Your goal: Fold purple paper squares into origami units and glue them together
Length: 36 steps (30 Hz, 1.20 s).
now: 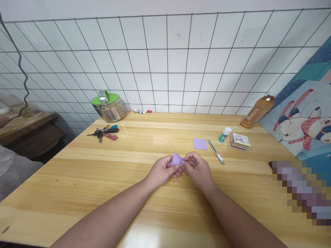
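Note:
A small folded piece of purple paper (176, 159), roughly triangular with its tip pointing up, is held between my hands above the wooden table. My left hand (163, 169) grips its left and lower side, the thumb lying over the front. The fingertips of my right hand (198, 168) pinch the paper's right corner. Just beyond my right hand, a flat purple paper square (200, 144) lies on the table. Beside that square rests a slim utility knife (216, 152), set at a slant. My fingers hide part of the folded paper.
A glue stick (224, 135) stands by a stack of patterned paper (240, 141) on the right. Behind them a drink bottle (258, 110) leans against a picture panel (302, 120). Keys (105, 132), a green-lidded metal pot (110, 107) and a marker (142, 111) occupy the table's far left.

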Motion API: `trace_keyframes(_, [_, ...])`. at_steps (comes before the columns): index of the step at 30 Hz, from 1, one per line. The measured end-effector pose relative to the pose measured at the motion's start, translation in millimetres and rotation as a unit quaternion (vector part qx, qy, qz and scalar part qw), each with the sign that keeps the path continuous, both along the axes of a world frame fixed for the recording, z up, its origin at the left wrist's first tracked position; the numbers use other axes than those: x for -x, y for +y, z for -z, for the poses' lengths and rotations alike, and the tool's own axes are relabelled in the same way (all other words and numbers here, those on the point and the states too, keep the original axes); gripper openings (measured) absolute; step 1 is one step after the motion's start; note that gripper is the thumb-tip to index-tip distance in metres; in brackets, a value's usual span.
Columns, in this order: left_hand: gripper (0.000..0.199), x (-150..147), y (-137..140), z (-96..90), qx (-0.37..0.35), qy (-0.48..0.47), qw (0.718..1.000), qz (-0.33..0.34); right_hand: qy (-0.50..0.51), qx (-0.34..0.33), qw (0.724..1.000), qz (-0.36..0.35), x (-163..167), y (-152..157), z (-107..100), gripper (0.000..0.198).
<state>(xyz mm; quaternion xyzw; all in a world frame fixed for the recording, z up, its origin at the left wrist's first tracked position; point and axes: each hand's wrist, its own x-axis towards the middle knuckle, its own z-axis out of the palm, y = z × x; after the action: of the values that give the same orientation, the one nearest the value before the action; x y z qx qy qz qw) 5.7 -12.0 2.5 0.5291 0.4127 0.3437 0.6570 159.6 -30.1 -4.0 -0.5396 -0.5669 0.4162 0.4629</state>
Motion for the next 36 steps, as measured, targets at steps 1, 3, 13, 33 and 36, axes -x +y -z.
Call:
trace_keyframes(1, [0.036,0.1,-0.2,0.2,0.008,-0.002,1.000,0.003,-0.029,-0.020,0.999,-0.001,0.1,-0.7,-0.4,0.012])
trace_keyframes(3, [0.036,0.6,-0.2,1.0,0.022,-0.005,1.000,0.000,-0.103,-0.078,0.992,0.001,-0.5,-2.7,-2.6,0.007])
trace_keyframes(13, [0.030,3.1,2.4,2.0,0.030,-0.002,1.000,-0.004,-0.109,-0.088,0.990,-0.016,-5.4,-1.0,-5.7,0.012])
trace_keyframes(33, [0.034,7.4,10.4,0.6,-0.043,-0.003,0.995,-0.094,0.082,0.046,0.994,-0.057,-6.5,4.0,0.3,0.024])
trace_keyframes(36, [0.030,10.8,8.7,-2.8,-0.110,0.044,0.991,-0.055,-0.019,-0.001,0.997,-0.079,-10.4,2.1,-2.2,0.020])
